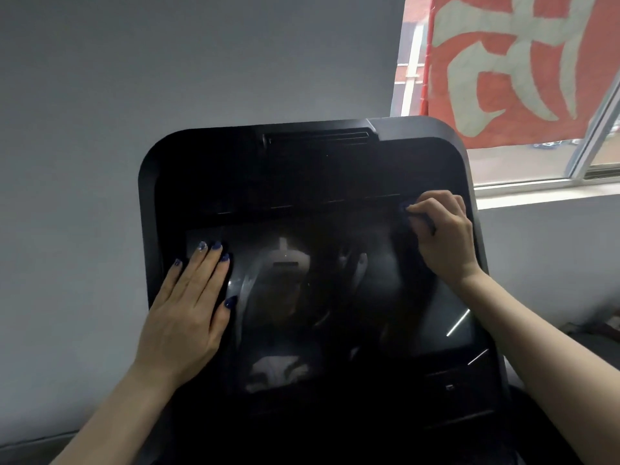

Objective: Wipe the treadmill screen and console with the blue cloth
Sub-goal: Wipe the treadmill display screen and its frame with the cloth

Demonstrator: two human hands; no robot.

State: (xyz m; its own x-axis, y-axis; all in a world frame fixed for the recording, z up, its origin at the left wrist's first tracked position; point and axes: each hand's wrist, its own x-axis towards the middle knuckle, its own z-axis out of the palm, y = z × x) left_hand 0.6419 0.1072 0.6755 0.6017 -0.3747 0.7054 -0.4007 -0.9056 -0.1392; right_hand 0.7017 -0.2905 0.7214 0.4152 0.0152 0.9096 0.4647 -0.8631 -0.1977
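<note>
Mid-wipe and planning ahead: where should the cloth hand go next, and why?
Probably drag the right hand leftward along the top edge of the screen. It pinches the cloth, mostly hidden under its fingers, at the screen's upper right corner, so the glass to its left looks unwiped. The left hand lies flat on the screen's left side, steadying the console.

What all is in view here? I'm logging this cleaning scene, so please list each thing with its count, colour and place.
treadmill console: one, black, centre of the view, tilted back toward the wall
treadmill screen: one, dark and glossy, set in the console's middle, showing reflections
blue cloth: one, dark blue, mostly hidden, bunched under the right hand at the screen's upper right corner
wall: one, grey, behind the console
window: one, pale frame, upper right
banner: one, red with white marks, hanging in the window
left hand: one, lying flat on the screen's left edge
right hand: one, fingers curled on the cloth
</note>
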